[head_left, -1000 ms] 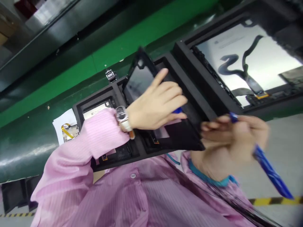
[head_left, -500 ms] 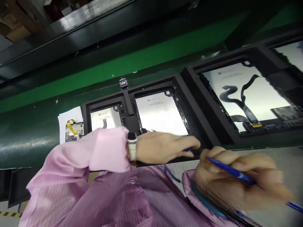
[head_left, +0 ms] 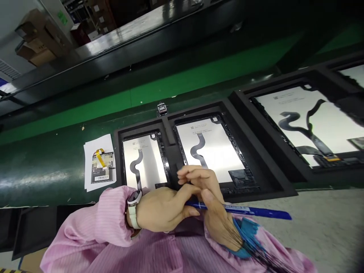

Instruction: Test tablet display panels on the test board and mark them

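Observation:
A blue pen (head_left: 264,213) lies almost level in front of my body. With thumb and fingers closed, my left hand (head_left: 163,209) grips its left end; a watch (head_left: 133,204) is on that wrist. My right hand (head_left: 214,212) has its thumb pressed over the pen near the middle, its fingers bent and reaching toward the left hand. Just beyond the hands is a tablet screen assembly (head_left: 210,151) with a dark wavy flex cable, its lower part hidden by my fingers. To its left is a smaller one (head_left: 150,163) with a similar cable.
Black foam trays (head_left: 273,185) hold the screen units along the green bench. On the right is a larger screen unit (head_left: 338,125) with a branching cable. At left, a part with a yellow flex cable (head_left: 100,156) rests on white paper (head_left: 88,151). A small metal piece (head_left: 162,109) sits behind the trays.
My right hand has swung left with the pen and met my left hand, which has drawn back toward my body. The cables on both nearer screens are now more exposed.

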Tool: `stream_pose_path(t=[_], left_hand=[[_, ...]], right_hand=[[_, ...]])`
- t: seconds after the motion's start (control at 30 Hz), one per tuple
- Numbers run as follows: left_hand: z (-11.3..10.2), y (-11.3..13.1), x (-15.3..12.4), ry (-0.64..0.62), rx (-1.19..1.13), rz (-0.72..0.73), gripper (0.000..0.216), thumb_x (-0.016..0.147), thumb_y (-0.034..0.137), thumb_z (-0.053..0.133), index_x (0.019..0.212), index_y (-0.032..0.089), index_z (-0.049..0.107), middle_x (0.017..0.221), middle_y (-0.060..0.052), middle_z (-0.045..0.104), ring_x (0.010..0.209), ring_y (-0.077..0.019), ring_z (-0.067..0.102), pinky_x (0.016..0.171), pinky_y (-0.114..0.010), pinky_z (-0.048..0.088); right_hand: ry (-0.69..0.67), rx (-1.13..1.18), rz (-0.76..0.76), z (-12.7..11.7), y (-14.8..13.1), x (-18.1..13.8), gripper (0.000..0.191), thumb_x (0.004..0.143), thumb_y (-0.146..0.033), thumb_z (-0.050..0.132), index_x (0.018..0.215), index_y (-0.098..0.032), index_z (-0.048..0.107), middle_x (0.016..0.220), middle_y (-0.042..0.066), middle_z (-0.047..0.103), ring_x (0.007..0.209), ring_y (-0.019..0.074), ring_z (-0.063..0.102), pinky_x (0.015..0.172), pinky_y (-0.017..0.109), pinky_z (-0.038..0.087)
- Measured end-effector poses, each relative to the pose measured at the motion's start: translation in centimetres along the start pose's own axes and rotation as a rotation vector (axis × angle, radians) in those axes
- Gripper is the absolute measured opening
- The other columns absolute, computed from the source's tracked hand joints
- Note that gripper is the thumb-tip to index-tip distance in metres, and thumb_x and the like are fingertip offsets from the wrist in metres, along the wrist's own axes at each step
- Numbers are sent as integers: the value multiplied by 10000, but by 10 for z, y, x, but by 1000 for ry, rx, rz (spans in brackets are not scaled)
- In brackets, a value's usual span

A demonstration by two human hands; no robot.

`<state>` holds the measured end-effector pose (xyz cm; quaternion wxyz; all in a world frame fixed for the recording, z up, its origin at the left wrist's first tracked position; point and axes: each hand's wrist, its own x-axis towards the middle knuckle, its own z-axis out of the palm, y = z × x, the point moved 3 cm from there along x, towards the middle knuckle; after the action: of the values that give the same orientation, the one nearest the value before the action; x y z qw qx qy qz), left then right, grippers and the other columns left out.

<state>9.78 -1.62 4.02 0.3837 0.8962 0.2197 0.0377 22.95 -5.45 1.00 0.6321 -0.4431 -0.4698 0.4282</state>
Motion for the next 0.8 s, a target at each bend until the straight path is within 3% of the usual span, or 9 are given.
stream_pose_path(t=[0.07,0.2,0.37,0.5,0.6,0.67,0.73,0.8], left_hand=[[-1,0,-7,63,-134,-14,446,1096,554,251,1335,181,305,921,-109,756,669,-223,726,559,-315,524],[-11,2,-23,222,-253,-14,462,1100,526,297,1436,240,159,1070,-145,763,826,-265,779,637,-341,594],[-22,5,-39,351,-245,73,541,1100,403,388,1540,361,76,1164,-123,733,664,-200,745,567,-312,592],[-32,-4,-42,449,-148,52,646,1068,418,480,1600,370,116,1098,-100,730,711,-221,743,584,-324,607],[-58,-32,-41,660,-48,11,560,1059,468,484,1570,334,297,1134,-100,713,869,-236,745,716,-344,627],[-88,-63,-40,845,49,-33,464,1074,496,427,1488,286,438,1159,-102,696,968,-239,725,827,-362,610],[-123,-104,-35,987,187,-199,340,1096,439,381,1266,244,600,1032,-74,690,918,-222,701,873,-368,577],[-155,-143,-23,996,407,-370,243,1063,330,467,1124,196,661,1027,-102,659,1003,-279,668,956,-437,532]], right_hand=[[-74,-21,7,9,-2,3,342,1058,-438,385,1316,-310,570,1324,70,608,1130,221,611,922,395,542],[-210,-50,56,30,-16,15,457,1079,-491,315,1472,-306,459,1442,77,551,1292,247,533,1097,483,467],[-411,-20,-29,48,-27,24,550,1094,-456,297,1630,-350,236,1478,76,523,1343,246,517,1180,523,423],[-587,-51,-53,55,-27,43,689,1088,-527,291,1689,-298,43,1498,117,508,1363,234,530,1185,478,450],[-755,-212,-63,61,-20,81,847,1046,-673,270,1694,-178,39,1513,187,503,1359,268,543,1170,493,468],[-829,-420,-135,62,-6,117,872,1025,-709,294,1671,-132,190,1532,209,499,1404,315,504,1187,543,440],[-686,-725,-240,57,14,160,819,1001,-648,463,1614,-120,338,1563,220,477,1442,384,453,1213,617,373],[-438,-978,-247,47,39,199,685,1002,-427,535,1586,-107,375,1597,238,435,1474,417,419,1203,649,362]])
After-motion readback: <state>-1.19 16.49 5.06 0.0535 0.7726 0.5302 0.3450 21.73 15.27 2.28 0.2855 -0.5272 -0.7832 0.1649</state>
